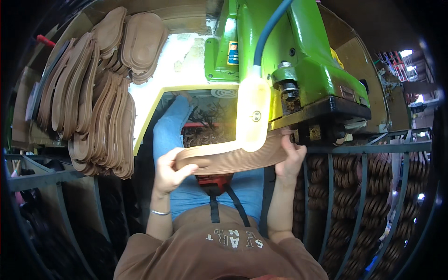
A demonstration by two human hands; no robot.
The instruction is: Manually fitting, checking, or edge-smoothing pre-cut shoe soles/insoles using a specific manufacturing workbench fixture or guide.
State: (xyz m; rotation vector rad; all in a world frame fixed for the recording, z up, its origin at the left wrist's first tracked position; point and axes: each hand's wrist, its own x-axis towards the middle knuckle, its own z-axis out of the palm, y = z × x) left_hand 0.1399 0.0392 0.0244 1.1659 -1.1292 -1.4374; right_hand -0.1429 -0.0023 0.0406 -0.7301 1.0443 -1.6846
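Across my lap, below the machine, I hold a long brown shoe sole (233,161) up on its edge, its ribbed face turned toward me. My left hand (169,173) is closed on its left end, thumb lying against the face. The right hand (290,158) grips the other end, close under the dark metal working head (322,133) of the green machine (303,60). A bright lamp (253,112) hides part of the sole's upper edge. Whether the sole touches the working head I cannot tell.
Stacks of brown soles (109,123) lie at the left on the white table (186,58). Brown trimmings (205,133) are heaped beyond my lap. A metal rack (364,186) with many soles stands at the right. A blue hose (270,28) runs to the lamp.
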